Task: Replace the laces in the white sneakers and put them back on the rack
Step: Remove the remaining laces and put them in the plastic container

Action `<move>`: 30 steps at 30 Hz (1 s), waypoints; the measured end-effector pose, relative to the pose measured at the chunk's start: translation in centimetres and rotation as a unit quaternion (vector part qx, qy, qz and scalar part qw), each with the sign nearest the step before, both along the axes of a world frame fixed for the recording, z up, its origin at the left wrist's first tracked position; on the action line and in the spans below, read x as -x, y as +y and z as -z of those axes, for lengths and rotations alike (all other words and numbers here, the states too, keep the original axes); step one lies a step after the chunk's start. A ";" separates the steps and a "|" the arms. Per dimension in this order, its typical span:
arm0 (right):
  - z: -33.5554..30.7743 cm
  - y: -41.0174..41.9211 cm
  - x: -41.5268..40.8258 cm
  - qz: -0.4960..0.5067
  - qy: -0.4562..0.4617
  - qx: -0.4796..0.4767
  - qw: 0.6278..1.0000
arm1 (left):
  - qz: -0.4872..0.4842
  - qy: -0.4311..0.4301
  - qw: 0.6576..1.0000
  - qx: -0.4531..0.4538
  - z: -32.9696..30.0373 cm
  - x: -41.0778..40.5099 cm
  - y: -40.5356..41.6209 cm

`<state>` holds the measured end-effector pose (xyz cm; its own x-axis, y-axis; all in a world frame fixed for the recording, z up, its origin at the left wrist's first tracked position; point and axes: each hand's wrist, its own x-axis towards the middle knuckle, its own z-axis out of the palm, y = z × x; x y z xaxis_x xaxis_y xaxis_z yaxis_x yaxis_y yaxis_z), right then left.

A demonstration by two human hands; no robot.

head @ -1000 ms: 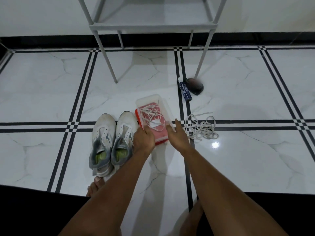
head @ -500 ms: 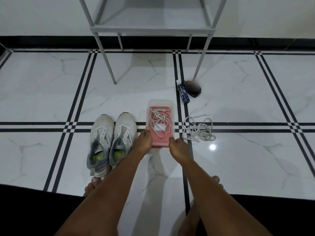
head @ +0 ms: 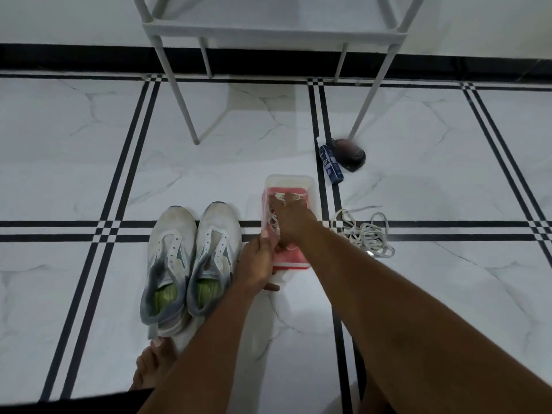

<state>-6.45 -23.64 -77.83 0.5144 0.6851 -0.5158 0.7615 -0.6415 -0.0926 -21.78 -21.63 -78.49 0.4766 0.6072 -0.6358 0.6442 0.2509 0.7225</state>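
Two hands meet at the box point(head: 309, 186), which holds the new laces point(head: 273, 218). Its long axis runs straight away from the person. The right hand point(head: 291, 218) lies over the laces inside, nearest them; whether its fingers have closed on any I cannot tell. The left hand point(head: 257, 262) grips the box's near left edge. Just left of that hand stand the unlaced sneakers point(head: 191, 258); right of the box lie the old laces point(head: 363, 233). Beyond stands the rack point(head: 268, 25).

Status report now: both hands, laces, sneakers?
Left hand grips box edge. Right hand inside box on new laces. Sneakers unlaced. Old laces lie aside.
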 end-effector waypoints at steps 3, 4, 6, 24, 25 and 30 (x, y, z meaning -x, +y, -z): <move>1.1 0.3 -0.2 -0.008 -0.018 0.007 1.000 | -0.011 -0.007 1.000 -0.011 0.5 -0.2 -0.4; 1.0 0.4 -0.3 -0.006 -0.026 -0.012 1.000 | -0.015 -0.011 1.000 -0.016 0.4 -0.3 -0.5; 1.1 0.0 -0.6 0.006 -0.022 -0.058 0.998 | -0.012 -0.024 0.999 -0.034 0.3 -0.3 -0.7; -17.1 -10.0 4.3 0.339 0.305 -0.326 0.828 | -0.006 -0.019 0.999 0.026 -7.8 5.0 -1.3; -17.6 -10.8 5.1 0.348 0.341 -0.298 0.821 | -0.057 -0.064 0.986 0.145 -8.5 5.5 -1.8; -14.3 -12.7 8.6 0.304 0.388 -0.162 0.855 | -0.070 -0.157 0.935 0.309 -10.0 6.8 -3.0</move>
<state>-15.09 -36.32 -63.52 0.4151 0.5842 -0.6975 -0.0755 -0.7419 -0.6663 -28.62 -24.66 -68.46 0.6425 0.2409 -0.7275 0.3539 0.7487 0.5605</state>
